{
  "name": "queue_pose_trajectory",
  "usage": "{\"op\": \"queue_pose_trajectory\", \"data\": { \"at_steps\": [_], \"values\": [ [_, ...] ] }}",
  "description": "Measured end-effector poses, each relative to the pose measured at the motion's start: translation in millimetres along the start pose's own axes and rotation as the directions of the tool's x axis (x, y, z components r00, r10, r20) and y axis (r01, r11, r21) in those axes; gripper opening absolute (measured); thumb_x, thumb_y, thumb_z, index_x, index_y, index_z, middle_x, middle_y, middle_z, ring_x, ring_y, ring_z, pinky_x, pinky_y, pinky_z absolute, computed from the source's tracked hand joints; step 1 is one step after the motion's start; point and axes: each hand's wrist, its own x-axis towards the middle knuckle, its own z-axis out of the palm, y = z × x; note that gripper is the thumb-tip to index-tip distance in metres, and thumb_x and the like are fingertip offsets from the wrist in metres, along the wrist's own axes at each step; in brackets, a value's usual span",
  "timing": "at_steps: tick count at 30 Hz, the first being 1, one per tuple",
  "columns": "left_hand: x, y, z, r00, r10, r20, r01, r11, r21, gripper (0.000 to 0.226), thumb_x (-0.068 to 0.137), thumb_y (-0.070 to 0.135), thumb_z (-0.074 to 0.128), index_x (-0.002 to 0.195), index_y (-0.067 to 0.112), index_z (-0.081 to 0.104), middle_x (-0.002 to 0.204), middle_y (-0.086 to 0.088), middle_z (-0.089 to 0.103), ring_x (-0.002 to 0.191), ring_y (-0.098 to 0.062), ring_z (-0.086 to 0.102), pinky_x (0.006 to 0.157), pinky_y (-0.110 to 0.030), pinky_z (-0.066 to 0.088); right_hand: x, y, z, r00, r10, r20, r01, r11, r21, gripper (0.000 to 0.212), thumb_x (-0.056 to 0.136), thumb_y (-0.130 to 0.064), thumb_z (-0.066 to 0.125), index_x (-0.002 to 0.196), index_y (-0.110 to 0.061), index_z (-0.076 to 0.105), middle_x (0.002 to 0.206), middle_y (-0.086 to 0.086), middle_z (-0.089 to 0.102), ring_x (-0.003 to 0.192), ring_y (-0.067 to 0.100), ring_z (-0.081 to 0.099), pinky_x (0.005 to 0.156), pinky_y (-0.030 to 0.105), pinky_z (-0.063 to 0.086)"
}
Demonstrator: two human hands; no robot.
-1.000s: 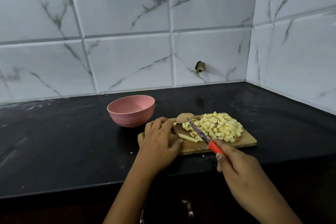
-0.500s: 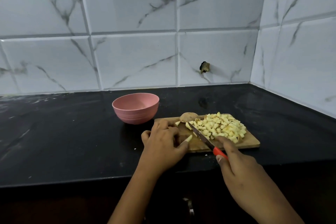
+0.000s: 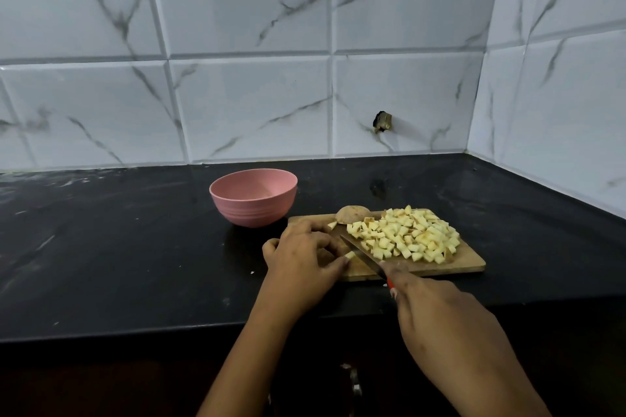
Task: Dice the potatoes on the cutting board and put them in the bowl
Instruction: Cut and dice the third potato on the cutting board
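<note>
Potato strip (image 3: 349, 254), frame centre: small, firm, likely slippery; left hand (image 3: 305, 252) pinches it, right hand (image 3: 440, 311) grips knife (image 3: 360, 253); hold well behind blade.

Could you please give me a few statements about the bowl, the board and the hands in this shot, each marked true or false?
1. The pink bowl holds diced potato. False: it looks empty; the dice lie on the cutting board.
2. The right hand grips the knife. True.
3. The bowl stands to the right of the board. False: it stands to its left.
4. The left hand holds a potato piece by the blade. True.
</note>
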Motion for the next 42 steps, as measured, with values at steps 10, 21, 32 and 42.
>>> {"op": "queue_pose_trajectory", "data": {
  "at_steps": [10, 21, 32, 42],
  "values": [
    [0.3, -0.9, 1.5, 0.997, -0.033, -0.066, 0.037, 0.998, 0.056, 0.015, 0.085, 0.049, 0.062, 0.092, 0.038, 0.070, 0.115, 0.022, 0.045, 0.113, -0.002, 0.036, 0.095, -0.033, 0.021, 20.5, 0.0, 14.7, 0.997, -0.031, -0.074, 0.027, 0.998, -0.057, 0.058, 0.102, -0.019, 0.037, 0.151, -0.039, 0.013, 0.110, -0.009, 0.056, 0.081, 0.009, 0.048, 0.055, 0.022, 0.033],
    [-2.3, 0.0, -0.7, 0.989, -0.068, -0.128, 0.074, 0.997, 0.037, 0.016, 0.085, 0.050, 0.063, 0.091, 0.037, 0.069, 0.080, 0.021, 0.056, 0.086, 0.003, 0.045, 0.081, -0.030, 0.022, 13.6, -13.3, 11.9, 0.999, -0.045, -0.010, 0.045, 0.999, -0.013, 0.060, 0.101, -0.018, 0.039, 0.151, -0.038, 0.012, 0.113, -0.007, 0.058, 0.087, 0.011, 0.055, 0.061, 0.023, 0.038],
    [-9.4, -5.8, -6.4, 0.994, -0.096, -0.051, 0.078, 0.959, -0.271, 0.014, 0.076, 0.024, 0.075, 0.086, 0.032, 0.069, 0.082, 0.015, 0.066, 0.080, 0.002, 0.063, 0.083, -0.031, 0.055, 17.2, -5.8, 15.0, 0.996, -0.017, -0.084, 0.017, 1.000, -0.002, 0.059, 0.101, -0.021, 0.041, 0.150, -0.040, 0.014, 0.119, -0.008, 0.056, 0.088, 0.009, 0.055, 0.066, 0.023, 0.044],
    [-8.4, -8.2, -2.4, 0.987, -0.076, -0.140, 0.032, 0.956, -0.293, 0.015, 0.074, 0.015, 0.077, 0.077, 0.025, 0.066, 0.076, 0.013, 0.067, 0.072, 0.003, 0.064, 0.072, -0.019, 0.054, 9.1, -27.6, 9.1, 0.992, -0.072, 0.103, 0.085, 0.988, -0.129, 0.073, 0.098, -0.006, 0.043, 0.153, -0.030, 0.002, 0.117, 0.001, 0.054, 0.096, 0.018, 0.056, 0.065, 0.025, 0.038]
  ]
}}
